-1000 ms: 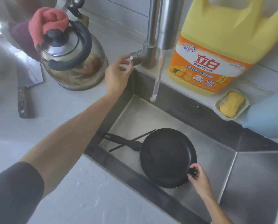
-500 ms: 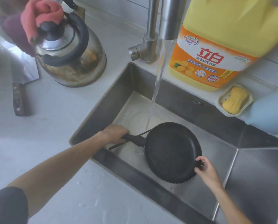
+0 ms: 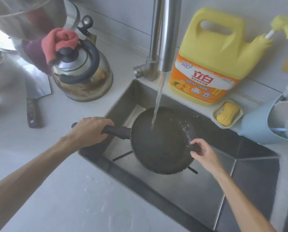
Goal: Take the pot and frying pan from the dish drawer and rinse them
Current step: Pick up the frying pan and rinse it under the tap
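A black frying pan [image 3: 161, 144] is held up inside the steel sink [image 3: 181, 185], under the running tap [image 3: 165, 47]. The water stream lands inside the pan near its far side. My left hand [image 3: 89, 131] is wrapped around the pan's black handle at the sink's left edge. My right hand [image 3: 201, 149] pinches the pan's right rim. A steel pot [image 3: 23, 15] shows partly at the top left corner, blurred.
On the counter left of the sink stands a steel kettle [image 3: 83, 76] with a pink cloth [image 3: 59, 42] on it, and a cleaver [image 3: 34, 97] lies beside it. A yellow detergent jug [image 3: 211, 64], a soap dish [image 3: 227, 113] and a blue holder [image 3: 263, 124] line the back right.
My left hand left the tap lever, dropped to the pan handle and closed on it. Both hands lifted the pan from the sink floor under the stream, now flowing fully.
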The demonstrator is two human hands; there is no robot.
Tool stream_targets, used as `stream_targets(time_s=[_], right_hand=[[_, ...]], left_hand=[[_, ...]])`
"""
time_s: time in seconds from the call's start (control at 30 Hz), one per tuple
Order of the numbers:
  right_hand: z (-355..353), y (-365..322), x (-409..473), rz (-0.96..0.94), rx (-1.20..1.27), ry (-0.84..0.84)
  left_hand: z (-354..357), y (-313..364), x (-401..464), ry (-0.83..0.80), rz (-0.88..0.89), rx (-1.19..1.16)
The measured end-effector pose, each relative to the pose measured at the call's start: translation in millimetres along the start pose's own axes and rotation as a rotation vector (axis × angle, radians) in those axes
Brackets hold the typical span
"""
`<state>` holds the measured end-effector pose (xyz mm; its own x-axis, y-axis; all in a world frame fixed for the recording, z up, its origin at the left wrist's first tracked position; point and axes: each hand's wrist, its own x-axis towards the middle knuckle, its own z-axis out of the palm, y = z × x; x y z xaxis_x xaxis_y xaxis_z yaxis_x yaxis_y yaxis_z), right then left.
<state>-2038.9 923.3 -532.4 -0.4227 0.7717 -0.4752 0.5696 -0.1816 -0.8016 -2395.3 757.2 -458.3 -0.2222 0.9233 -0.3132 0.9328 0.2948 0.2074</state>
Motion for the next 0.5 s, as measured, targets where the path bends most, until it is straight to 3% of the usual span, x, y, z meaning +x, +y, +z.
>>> stream_targets(time_s=[0.27, 0.5], right_hand=[[10, -17, -5, -0.099, -0.011, 0.027], [23, -18, -7, -0.125, 0.098, 0.071]], left_hand=[[10, -26, -25, 0.030, -0.064, -0.108], [10, -31, -37, 0.388, 0.115, -0.058]])
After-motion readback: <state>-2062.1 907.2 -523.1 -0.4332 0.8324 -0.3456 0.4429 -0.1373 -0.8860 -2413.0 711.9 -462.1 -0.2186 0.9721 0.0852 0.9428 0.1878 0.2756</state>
